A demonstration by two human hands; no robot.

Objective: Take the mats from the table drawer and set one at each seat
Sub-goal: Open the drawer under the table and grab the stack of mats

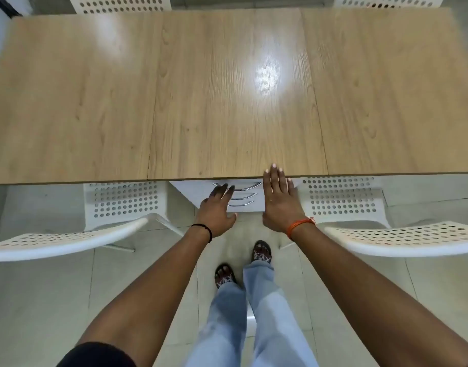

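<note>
A white drawer unit [193, 193] with three curved chrome handles [247, 187] sits under the near edge of the wooden table [227, 102], and its drawers look closed. My left hand [217, 211] reaches toward the top handle, fingers apart, fingertips at its left end. Fingers spread, my right hand [279, 200] lies flat with its fingertips on the table's near edge. No mats are in view.
Two white perforated chairs stand at the near side, one to the left [116, 205] and one to the right [360, 205] of the drawers. The backs of two more chairs [121, 2] show at the far side. I stand on a pale tiled floor [42, 300].
</note>
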